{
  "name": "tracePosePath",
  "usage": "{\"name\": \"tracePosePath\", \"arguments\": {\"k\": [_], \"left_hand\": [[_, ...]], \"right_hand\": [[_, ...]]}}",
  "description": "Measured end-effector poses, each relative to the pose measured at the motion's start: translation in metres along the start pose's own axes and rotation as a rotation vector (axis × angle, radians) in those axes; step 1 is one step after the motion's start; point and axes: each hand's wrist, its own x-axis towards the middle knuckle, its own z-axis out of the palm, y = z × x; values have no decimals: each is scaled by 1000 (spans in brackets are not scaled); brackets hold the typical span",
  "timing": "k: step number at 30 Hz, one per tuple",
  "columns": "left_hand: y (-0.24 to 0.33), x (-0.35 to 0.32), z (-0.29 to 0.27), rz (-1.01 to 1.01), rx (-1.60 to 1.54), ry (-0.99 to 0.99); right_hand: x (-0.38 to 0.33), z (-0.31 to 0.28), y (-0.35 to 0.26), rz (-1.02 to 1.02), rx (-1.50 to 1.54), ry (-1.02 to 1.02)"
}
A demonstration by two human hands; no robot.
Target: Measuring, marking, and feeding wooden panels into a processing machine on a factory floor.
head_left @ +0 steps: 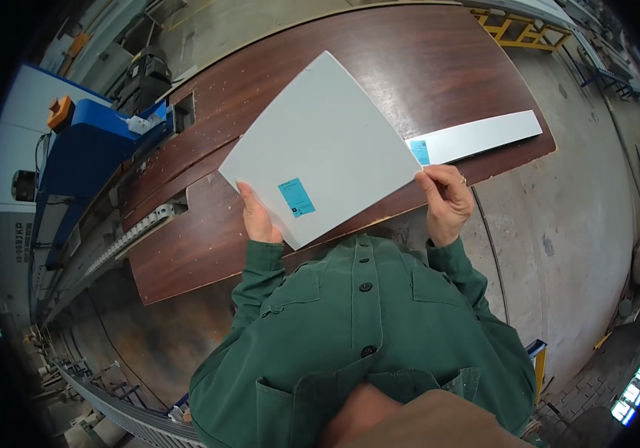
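A flat, pale grey-white panel (335,134) is held tilted above the brown wood-grain table, with a blue label (296,197) near its lower left corner. My left hand (258,216) grips the panel's left lower edge, thumb on the face and the other fingers hidden behind it. At the right corner, my right hand (447,203) pinches the panel between thumb and fingers. Just beyond that hand, a long narrow white strip (484,137) lies on the table, its own blue label (420,152) partly beside the panel's edge.
The brown tabletop (439,52) spreads beneath and beyond the panel. To the left stands a blue machine (85,149) with an orange box (59,113) on top and a roller track (129,233) along the table. A yellow metal frame (522,31) sits at the far right.
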Motion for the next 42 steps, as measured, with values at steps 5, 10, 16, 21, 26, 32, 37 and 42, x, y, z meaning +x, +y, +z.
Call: {"name": "tracePosePath", "arguments": {"k": [5, 10, 16, 21, 26, 32, 37, 42], "left_hand": [[-21, 8, -3, -91, 58, 18], [-51, 20, 17, -132, 216, 124], [-84, 37, 45, -202, 353, 141], [-110, 41, 58, -177, 537, 192], [-121, 45, 46, -76, 855, 225], [-37, 33, 68, 24, 1922, 0], [0, 38, 56, 344, 1574, 29], [-4, 44, 6, 354, 1452, -6]], "right_hand": [[-16, -17, 23, 127, 2, 67], [-27, -25, 64, 686, 287, 257], [-34, -47, 107, 746, 252, 374], [-40, -65, 131, 790, 231, 424], [-48, -66, 142, 834, 201, 412], [-46, -69, 146, 840, 197, 455], [-46, -70, 154, 847, 209, 428], [-51, -49, 134, 888, 210, 504]]}}
